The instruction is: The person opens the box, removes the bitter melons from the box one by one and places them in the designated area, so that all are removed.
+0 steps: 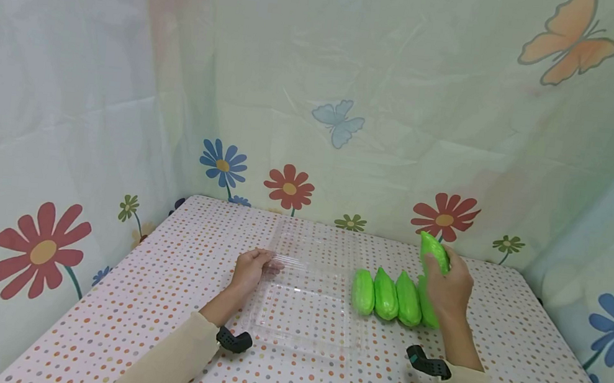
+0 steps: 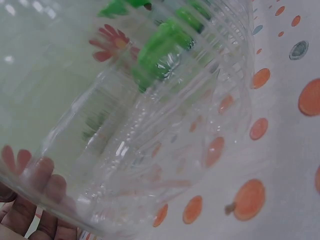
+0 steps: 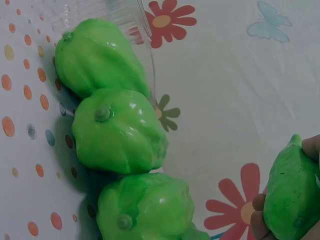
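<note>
A clear plastic box (image 1: pixel 299 340) lies open on the table, its lid (image 1: pixel 315 245) folded back behind it. My left hand (image 1: pixel 250 271) grips the box's left edge near the hinge. In the left wrist view its fingers (image 2: pixel 52 187) show partly through the plastic. To the right of the box stands a row of several glossy green ridged fruits (image 1: pixel 386 295), side by side. Above the row's right end, my right hand (image 1: pixel 451 285) holds another green ridged fruit (image 3: pixel 290 192), thumb on one side and fingers on the other. It hides part of the rightmost fruit in the row.
A white tablecloth with coloured dots (image 1: pixel 141 324) covers the table. Curtains (image 1: pixel 431 136) printed with flowers and butterflies hang behind and at both sides. Black straps (image 1: pixel 235 341) sit around the wrists over beige sleeves.
</note>
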Action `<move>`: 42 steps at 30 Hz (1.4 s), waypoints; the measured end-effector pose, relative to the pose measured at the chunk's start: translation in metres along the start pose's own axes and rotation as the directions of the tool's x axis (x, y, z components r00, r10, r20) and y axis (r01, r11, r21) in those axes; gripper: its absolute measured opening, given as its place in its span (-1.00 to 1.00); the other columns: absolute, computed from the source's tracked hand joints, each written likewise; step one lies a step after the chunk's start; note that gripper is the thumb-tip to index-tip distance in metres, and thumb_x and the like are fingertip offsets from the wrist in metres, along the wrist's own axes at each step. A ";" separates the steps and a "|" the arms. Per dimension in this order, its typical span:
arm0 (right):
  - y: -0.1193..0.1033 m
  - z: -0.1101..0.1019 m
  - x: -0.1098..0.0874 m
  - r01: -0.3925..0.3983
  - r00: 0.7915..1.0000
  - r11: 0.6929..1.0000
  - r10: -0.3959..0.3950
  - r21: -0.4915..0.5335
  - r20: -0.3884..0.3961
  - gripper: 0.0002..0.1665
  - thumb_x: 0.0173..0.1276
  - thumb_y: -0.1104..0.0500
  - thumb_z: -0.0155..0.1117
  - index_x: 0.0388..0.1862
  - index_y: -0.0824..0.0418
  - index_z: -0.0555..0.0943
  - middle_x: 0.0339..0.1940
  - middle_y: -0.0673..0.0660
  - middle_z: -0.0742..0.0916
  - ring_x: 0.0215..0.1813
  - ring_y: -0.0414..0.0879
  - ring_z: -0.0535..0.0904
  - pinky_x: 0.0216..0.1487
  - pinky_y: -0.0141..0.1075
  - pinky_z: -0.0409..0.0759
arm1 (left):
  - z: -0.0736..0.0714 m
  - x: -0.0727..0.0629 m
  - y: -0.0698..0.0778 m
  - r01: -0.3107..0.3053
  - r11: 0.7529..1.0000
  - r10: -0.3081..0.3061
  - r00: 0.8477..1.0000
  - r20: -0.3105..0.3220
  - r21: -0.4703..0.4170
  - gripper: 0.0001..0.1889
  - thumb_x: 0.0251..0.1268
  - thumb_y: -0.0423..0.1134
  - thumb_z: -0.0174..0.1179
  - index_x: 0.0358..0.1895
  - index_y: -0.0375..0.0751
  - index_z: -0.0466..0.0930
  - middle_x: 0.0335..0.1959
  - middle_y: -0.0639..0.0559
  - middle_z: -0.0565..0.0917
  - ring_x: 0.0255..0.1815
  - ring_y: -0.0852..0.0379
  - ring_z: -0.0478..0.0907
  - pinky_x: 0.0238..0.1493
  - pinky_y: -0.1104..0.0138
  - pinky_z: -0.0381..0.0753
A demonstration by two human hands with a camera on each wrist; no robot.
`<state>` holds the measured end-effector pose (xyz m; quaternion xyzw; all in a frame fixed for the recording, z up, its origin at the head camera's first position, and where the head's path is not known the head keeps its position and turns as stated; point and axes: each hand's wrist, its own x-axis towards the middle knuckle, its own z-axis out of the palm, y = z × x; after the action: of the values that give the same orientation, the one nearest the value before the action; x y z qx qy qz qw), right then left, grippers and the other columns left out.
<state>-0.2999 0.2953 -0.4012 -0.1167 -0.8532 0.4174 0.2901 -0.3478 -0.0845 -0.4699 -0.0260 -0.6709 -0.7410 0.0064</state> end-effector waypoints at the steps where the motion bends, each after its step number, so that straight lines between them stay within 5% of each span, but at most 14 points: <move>1: 0.001 -0.001 0.000 -0.010 1.000 1.000 0.009 -0.007 -0.005 -0.29 0.61 -0.07 -0.02 0.56 0.31 0.27 0.38 0.44 0.48 0.27 0.32 0.44 0.20 0.18 0.48 | 0.000 -0.001 0.000 -0.004 1.000 0.004 1.000 -0.004 0.006 -0.66 0.62 -0.23 0.01 0.12 -0.50 0.56 -0.21 -0.22 0.80 -0.16 -0.06 0.77 -0.03 0.15 0.74; 22: 0.031 -0.014 0.009 -0.149 0.989 0.989 0.149 -0.004 -0.015 -0.31 0.63 -0.03 -0.03 0.57 0.32 0.25 0.44 0.45 0.45 0.42 0.35 0.38 0.39 0.20 0.40 | 0.001 0.000 0.000 -0.008 1.000 0.008 1.000 -0.022 0.002 -0.68 0.61 -0.28 0.01 0.13 -0.50 0.57 -0.23 -0.22 0.80 -0.16 -0.05 0.77 -0.08 0.25 0.74; 42: 0.054 -0.028 0.010 -0.305 0.948 0.946 0.313 -0.109 0.062 -0.22 0.60 -0.09 -0.04 0.48 0.51 0.26 0.34 0.55 0.45 0.29 0.38 0.40 0.20 0.22 0.46 | 0.001 0.000 0.001 -0.011 1.000 0.011 1.000 -0.011 -0.005 -0.67 0.61 -0.27 0.03 0.12 -0.52 0.55 -0.22 -0.25 0.79 -0.14 -0.08 0.77 -0.06 0.23 0.75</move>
<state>-0.2941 0.3514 -0.4262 -0.2465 -0.8545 0.4198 0.1813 -0.3477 -0.0839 -0.4690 -0.0256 -0.6688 -0.7428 0.0139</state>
